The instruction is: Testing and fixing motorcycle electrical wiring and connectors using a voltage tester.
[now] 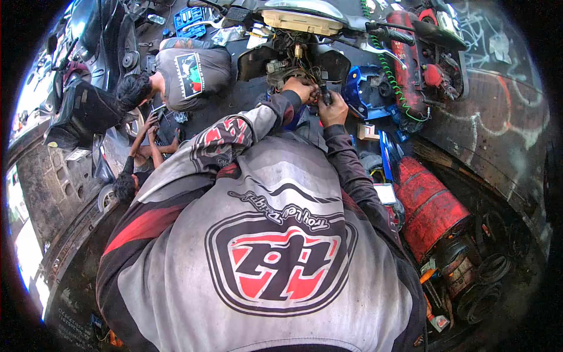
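Head view looks down your grey jersey (275, 258) to both hands, raised together at the opened front of a scooter (299, 56). Your left hand (301, 89) is curled into the exposed wiring (287, 66) under the headlight (300, 20), fingers closed on something there; what exactly, I cannot tell. It seems to steady the bundle for the other hand. Your right hand (333, 110) is wrapped shut around a dark tool handle (325, 94), touching the left hand. That tool sits just below the wiring, its long axis running away from you, tip pointing up into the cavity. A blue panel (363, 91) lies just right. Another person (176, 76) crouches well apart on your left.
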A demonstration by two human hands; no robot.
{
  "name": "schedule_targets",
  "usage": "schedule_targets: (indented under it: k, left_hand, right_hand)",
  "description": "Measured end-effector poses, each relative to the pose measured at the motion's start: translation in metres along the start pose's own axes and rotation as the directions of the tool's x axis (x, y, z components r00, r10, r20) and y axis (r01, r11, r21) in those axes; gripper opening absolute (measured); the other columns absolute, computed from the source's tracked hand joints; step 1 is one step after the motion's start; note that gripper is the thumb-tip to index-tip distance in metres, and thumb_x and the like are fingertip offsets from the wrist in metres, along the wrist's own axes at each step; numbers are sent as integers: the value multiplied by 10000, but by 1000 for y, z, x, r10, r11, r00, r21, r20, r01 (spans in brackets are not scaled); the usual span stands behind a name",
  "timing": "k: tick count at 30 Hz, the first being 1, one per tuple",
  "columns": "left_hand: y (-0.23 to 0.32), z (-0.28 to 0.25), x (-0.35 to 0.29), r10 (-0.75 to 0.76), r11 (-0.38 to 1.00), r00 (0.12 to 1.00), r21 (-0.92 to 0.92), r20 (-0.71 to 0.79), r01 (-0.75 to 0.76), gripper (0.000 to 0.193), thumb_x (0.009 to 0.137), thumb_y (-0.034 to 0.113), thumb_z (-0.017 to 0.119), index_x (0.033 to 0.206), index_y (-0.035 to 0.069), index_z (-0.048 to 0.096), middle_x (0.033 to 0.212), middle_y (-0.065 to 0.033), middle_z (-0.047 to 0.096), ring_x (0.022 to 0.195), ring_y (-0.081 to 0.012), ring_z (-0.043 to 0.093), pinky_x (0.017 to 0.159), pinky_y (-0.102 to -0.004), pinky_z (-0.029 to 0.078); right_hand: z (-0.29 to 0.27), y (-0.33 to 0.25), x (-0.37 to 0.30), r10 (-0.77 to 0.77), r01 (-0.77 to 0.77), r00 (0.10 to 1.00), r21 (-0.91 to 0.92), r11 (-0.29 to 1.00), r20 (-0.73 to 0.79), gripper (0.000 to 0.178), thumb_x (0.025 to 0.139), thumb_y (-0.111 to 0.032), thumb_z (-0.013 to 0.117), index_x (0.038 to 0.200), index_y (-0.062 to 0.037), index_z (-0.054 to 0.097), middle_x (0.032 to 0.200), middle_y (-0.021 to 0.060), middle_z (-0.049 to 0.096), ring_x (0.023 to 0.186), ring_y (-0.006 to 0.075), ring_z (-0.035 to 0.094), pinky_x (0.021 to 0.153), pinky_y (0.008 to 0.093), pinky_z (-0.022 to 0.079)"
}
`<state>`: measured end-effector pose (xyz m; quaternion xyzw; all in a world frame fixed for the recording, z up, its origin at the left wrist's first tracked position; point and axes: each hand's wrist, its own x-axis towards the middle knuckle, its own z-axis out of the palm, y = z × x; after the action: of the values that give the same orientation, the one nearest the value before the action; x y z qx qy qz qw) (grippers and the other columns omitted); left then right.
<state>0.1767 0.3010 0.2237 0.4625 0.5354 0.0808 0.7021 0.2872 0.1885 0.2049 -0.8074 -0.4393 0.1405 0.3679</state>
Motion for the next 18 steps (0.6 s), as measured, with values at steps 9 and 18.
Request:
schedule_targets:
  k: [9, 18]
  left_hand:
    - [-21, -7, 24, 195, 842, 981, 515, -15, -159, 316, 818, 355, 662, 1029, 133, 742, 954, -154, 717, 895, -324, 691, 800, -387, 538]
    - [-13, -6, 10, 210, 850, 976, 503, -52, -157, 416, 811, 459, 698, 1056, 126, 741, 999, -140, 722, 933, -318, 686, 830, -396, 522]
  right_hand:
    - [-1, 1, 6, -83, 92, 990, -75, 993, 116, 265, 761, -201, 715, 937, -12, 656, 913, 218, 658, 873, 415, 637, 774, 463, 507]
    - [28, 7, 7, 501, -504, 861, 28, 863, 85, 300, 858, -280, 629, 842, 19, 655, 724, 141, 679, 690, 244, 666, 656, 366, 515]
